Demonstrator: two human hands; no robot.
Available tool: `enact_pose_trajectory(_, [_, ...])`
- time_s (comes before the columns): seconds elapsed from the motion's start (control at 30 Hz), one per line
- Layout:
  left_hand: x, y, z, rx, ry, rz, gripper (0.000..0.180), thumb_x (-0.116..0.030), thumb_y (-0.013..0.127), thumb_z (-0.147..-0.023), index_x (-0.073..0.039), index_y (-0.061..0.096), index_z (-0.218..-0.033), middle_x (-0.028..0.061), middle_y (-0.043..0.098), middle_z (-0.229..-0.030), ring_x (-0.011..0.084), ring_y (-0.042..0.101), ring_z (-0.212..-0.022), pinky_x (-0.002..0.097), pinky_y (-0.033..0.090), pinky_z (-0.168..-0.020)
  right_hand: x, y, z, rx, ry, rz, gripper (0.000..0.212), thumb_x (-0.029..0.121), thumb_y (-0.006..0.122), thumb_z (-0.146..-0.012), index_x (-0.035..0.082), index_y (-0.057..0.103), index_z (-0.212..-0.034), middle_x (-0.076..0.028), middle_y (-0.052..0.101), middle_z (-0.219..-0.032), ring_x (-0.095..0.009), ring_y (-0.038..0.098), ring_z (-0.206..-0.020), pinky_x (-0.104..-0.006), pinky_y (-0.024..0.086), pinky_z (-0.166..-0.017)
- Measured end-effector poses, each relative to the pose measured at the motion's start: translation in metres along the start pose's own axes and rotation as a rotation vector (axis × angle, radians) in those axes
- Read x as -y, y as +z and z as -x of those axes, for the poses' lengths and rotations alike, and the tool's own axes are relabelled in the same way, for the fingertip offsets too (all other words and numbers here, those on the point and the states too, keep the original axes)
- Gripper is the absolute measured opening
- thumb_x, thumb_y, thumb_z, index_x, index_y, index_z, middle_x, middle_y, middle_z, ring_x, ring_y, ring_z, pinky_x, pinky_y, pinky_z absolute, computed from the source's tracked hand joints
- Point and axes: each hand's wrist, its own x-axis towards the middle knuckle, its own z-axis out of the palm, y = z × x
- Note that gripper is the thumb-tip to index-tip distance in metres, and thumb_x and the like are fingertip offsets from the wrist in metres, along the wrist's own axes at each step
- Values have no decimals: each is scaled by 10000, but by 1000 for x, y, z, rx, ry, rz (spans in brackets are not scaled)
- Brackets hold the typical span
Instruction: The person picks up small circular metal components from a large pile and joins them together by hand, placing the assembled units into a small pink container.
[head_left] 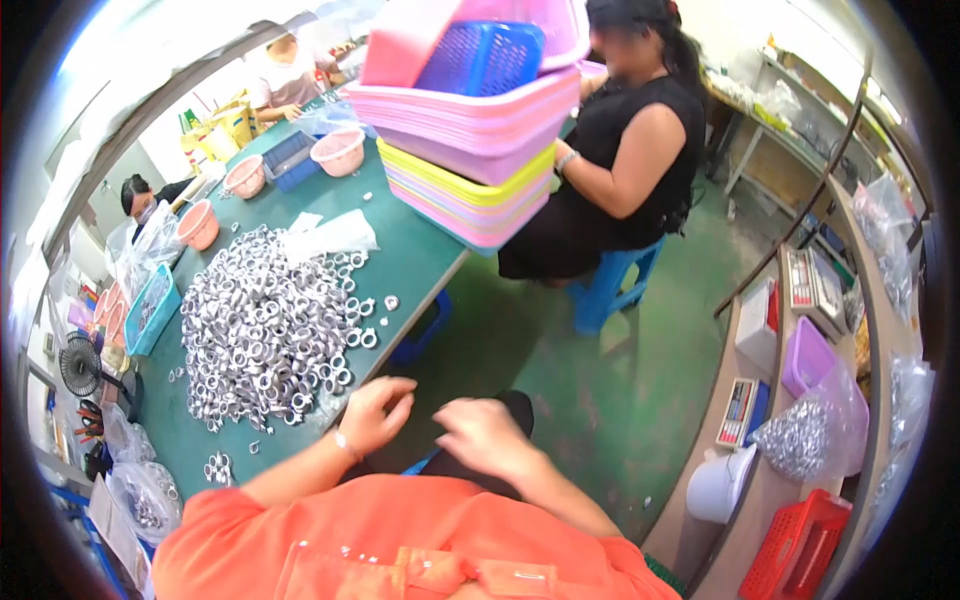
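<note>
Leftmost: heap of silver metal rings [265,325] on green table [410,250], spreading to its near edge. Left hand [375,412] beside that edge, fingers loosely curled, empty. Right hand [485,435] over lap, half-open, seemingly empty. Risk: a sleeve brushing edge rings likely knocks them floorward.

Shiny silver rings [265,320] lie on the dark green worktop [410,255]. Pink and yellow baskets [470,150] sit at the top middle.
</note>
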Motion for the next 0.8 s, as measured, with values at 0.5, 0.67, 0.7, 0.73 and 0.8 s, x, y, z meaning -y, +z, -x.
enact_pose_trajectory(0.5, [23,-146,248,-821,-668,-479,147,-1,602,-757,-6,607,-903,88,565,-749,160,521,-575,258,427,-537,106,113,-106,222,-325,-267,109,76,623,-768,24,604,-861,-134,599,-828,-312,586,-777,-368,483,-686])
enact_pose_trajectory(0.67, [47,-137,281,-842,-827,-476,123,-49,608,-743,-40,599,-865,80,567,-763,249,569,-643,323,461,-582,135,153,-122,154,-460,-185,151,0,598,-754,12,572,-902,-131,567,-889,-322,565,-837,-377,478,-708])
enact_pose_trajectory(0.7, [44,-137,278,-797,-849,-487,132,-46,607,-735,-51,603,-867,73,562,-750,249,575,-657,323,463,-581,137,159,-128,130,-485,-171,164,0,599,-751,15,573,-911,-132,563,-897,-322,563,-844,-376,477,-711])
enact_pose_trajectory(0.73, [46,-136,279,-788,-819,-495,139,-41,605,-731,-53,603,-870,73,563,-749,252,576,-662,326,464,-585,141,165,-132,117,-483,-146,170,0,598,-751,17,573,-918,-133,561,-899,-323,562,-841,-377,477,-710])
enact_pose_trajectory(0.8, [49,-137,280,-781,-768,-499,150,-33,600,-726,-57,602,-874,74,564,-748,257,576,-668,334,464,-594,148,178,-140,93,-481,-100,191,3,597,-751,20,574,-940,-141,554,-903,-330,560,-838,-382,473,-713])
